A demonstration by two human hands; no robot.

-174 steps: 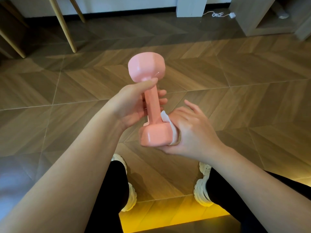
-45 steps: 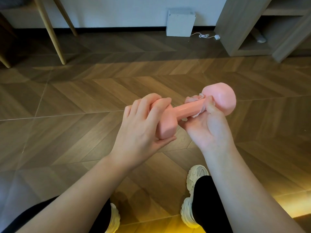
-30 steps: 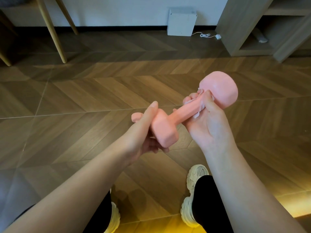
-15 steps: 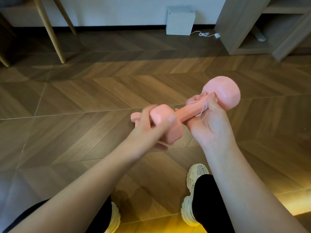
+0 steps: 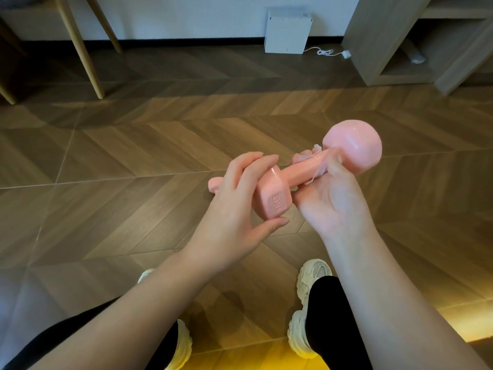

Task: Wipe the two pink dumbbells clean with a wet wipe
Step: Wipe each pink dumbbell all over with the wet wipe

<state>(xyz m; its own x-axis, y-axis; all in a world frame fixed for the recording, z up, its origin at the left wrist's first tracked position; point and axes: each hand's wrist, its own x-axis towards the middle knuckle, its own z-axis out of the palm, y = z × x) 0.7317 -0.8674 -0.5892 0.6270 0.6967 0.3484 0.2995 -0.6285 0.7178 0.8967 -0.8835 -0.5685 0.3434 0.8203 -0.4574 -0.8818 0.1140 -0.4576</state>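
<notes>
One pink dumbbell (image 5: 296, 173) lies roughly level in front of me, above the floor. Its near, flat-sided head (image 5: 274, 204) with embossed lettering sits in my left hand (image 5: 232, 209), fingers over the top and thumb underneath. My right hand (image 5: 333, 206) wraps the handle just below the shiny wet far head (image 5: 352, 150), with a crumpled white wet wipe (image 5: 317, 172) pressed between its fingers and the handle. A small pink piece (image 5: 213, 184) shows past my left fingers; I cannot tell what it is. I see no second dumbbell clearly.
Wood-pattern floor (image 5: 133, 156) lies below, with my legs and pale sneakers (image 5: 312, 273) at the bottom. Wooden chair legs (image 5: 82, 49) stand far left. A white box (image 5: 288, 32) with a cable sits by the wall, and a grey shelf unit (image 5: 400, 49) is far right.
My left hand has shifted its hold on the near head, fingers now on top and thumb below, and the lettered face has turned toward me. My right hand stays on the handle with the wipe.
</notes>
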